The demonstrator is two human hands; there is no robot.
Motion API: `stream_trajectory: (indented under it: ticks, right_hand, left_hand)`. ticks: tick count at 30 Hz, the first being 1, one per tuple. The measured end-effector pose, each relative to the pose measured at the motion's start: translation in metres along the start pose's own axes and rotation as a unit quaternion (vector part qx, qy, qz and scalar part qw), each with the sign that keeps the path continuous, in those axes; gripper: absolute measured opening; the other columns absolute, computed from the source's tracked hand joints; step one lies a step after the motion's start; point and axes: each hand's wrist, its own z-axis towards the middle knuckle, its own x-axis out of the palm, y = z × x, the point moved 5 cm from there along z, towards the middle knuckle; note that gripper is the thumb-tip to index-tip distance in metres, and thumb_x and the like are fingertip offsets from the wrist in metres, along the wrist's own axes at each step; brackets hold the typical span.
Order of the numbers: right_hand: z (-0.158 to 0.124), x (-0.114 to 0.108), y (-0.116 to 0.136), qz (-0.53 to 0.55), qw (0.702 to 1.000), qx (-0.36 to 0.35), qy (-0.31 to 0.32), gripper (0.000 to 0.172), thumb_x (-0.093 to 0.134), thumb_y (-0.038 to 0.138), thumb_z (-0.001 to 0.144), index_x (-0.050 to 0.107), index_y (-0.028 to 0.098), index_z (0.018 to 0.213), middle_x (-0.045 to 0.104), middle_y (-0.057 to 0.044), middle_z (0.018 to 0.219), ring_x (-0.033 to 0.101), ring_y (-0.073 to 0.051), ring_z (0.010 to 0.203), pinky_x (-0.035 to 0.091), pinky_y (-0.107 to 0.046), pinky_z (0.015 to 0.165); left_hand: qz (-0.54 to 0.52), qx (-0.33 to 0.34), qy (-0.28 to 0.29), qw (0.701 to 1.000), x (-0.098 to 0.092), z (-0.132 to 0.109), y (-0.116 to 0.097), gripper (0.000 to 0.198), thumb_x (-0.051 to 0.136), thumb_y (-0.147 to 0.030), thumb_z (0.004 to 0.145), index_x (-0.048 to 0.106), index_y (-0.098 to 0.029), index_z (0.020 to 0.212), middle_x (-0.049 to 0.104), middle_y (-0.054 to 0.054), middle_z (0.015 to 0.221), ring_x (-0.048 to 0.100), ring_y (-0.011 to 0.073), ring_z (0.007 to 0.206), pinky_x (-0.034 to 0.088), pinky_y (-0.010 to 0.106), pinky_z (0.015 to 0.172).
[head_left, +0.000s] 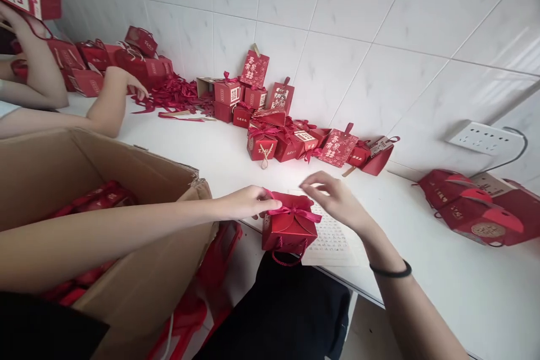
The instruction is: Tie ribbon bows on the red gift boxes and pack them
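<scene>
A small red gift box (288, 230) with a crimson ribbon (294, 212) tied in a bow across its top sits at the table's front edge. A twisted red cord handle (287, 261) hangs from its near side. My left hand (248, 202) grips the box's upper left corner, thumb on the ribbon's left end, other fingers partly hidden behind the side. Just right of the box, my right hand (331, 197) hovers with fingers loosely bent and apart, nothing visible in them. Beneath the box and right hand lies a handwritten sheet of paper (333, 242).
Several red boxes and tags (291, 143) are piled along the tiled wall. Loose ribbons (177, 93) lie farther left, near another person's hand (137, 89). An open cardboard carton (143, 152) stands at left. Red bags (472, 211) and a power strip (483, 138) are at right.
</scene>
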Motion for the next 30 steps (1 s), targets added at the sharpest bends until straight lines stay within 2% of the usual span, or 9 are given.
stream_trajectory:
  ticks: [2,4,7,9,11,14,16,19,30]
  right_hand:
    - [0.019,0.023,0.014,-0.026,0.991,-0.033,0.123,0.021,0.056,0.035,0.083,0.066,0.020,0.092,0.063,-0.006,0.100,0.060,-0.019,0.091,0.047,-0.032,0.079]
    - [0.032,0.043,0.019,-0.038,0.974,-0.038,0.222,0.022,0.060,0.034,0.081,0.067,0.020,0.096,0.065,-0.005,0.100,0.061,-0.019,0.089,0.048,-0.031,0.077]
    - [0.041,0.059,0.017,-0.016,0.951,-0.018,0.307,0.018,0.061,0.031,0.078,0.067,0.017,0.088,0.067,-0.003,0.086,0.061,-0.016,0.077,0.046,-0.027,0.071]
    - [0.043,0.061,0.012,0.033,0.950,0.008,0.310,0.015,0.061,0.028,0.077,0.066,0.015,0.083,0.065,-0.001,0.077,0.059,-0.014,0.071,0.045,-0.024,0.067]
    - [0.044,0.059,0.005,0.080,0.955,0.038,0.283,0.011,0.060,0.022,0.073,0.064,0.013,0.077,0.063,0.001,0.071,0.056,-0.011,0.065,0.043,-0.022,0.062]
    - [0.044,0.055,-0.005,0.096,0.962,0.078,0.245,0.007,0.054,0.012,0.066,0.060,0.013,0.069,0.059,0.003,0.063,0.051,-0.009,0.057,0.039,-0.019,0.053]
    - [0.045,0.053,-0.009,0.085,0.965,0.093,0.229,0.012,0.050,0.008,0.063,0.059,0.013,0.069,0.059,0.003,0.063,0.050,-0.009,0.056,0.037,-0.019,0.050]
    - [0.047,0.052,-0.010,0.062,0.970,0.108,0.210,0.017,0.048,0.007,0.061,0.061,0.013,0.069,0.062,0.001,0.068,0.051,-0.010,0.060,0.038,-0.019,0.053]
    - [0.054,0.053,-0.005,0.021,0.972,0.141,0.187,0.016,0.051,0.003,0.064,0.064,0.013,0.065,0.061,0.002,0.062,0.050,-0.009,0.058,0.038,-0.019,0.055]
  left_hand:
    - [0.066,0.027,-0.028,0.997,0.000,-0.001,0.000,0.037,0.049,-0.052,0.079,0.057,-0.016,0.076,0.053,-0.001,0.067,0.046,0.0121,0.060,0.035,0.025,0.056]
    - [0.139,0.017,-0.051,0.989,-0.002,-0.007,-0.001,0.038,0.044,-0.051,0.082,0.053,-0.017,0.067,0.050,-0.001,0.059,0.044,0.0121,0.053,0.030,0.026,0.052]
    - [0.293,-0.008,-0.079,0.953,-0.005,-0.020,-0.015,0.041,0.043,-0.051,0.083,0.050,-0.018,0.059,0.050,0.001,0.053,0.046,0.0149,0.049,0.029,0.028,0.050]
    - [0.408,0.038,-0.107,0.906,-0.004,-0.026,-0.036,0.033,0.048,-0.042,0.083,0.055,-0.017,0.063,0.056,0.004,0.060,0.053,0.0188,0.058,0.034,0.029,0.055]
    - [0.481,0.107,-0.125,0.861,0.002,-0.027,-0.056,0.022,0.050,-0.032,0.083,0.062,-0.016,0.076,0.061,0.006,0.076,0.059,0.0222,0.074,0.040,0.031,0.065]
    - [0.510,0.163,-0.100,0.839,0.015,-0.015,-0.066,0.022,0.048,-0.028,0.087,0.064,-0.014,0.094,0.062,0.008,0.093,0.059,0.0228,0.089,0.044,0.033,0.077]
    - [0.510,0.170,-0.078,0.840,0.021,-0.005,-0.062,0.022,0.049,-0.027,0.088,0.065,-0.014,0.093,0.063,0.008,0.095,0.058,0.0223,0.093,0.044,0.033,0.081]
    - [0.495,0.172,-0.078,0.848,0.024,0.004,-0.054,0.019,0.050,-0.023,0.088,0.066,-0.014,0.090,0.064,0.006,0.092,0.058,0.0210,0.092,0.043,0.032,0.083]
    - [0.382,0.132,-0.091,0.910,0.019,0.003,-0.041,0.017,0.051,-0.025,0.088,0.065,-0.016,0.091,0.062,0.006,0.097,0.054,0.0221,0.099,0.044,0.034,0.084]
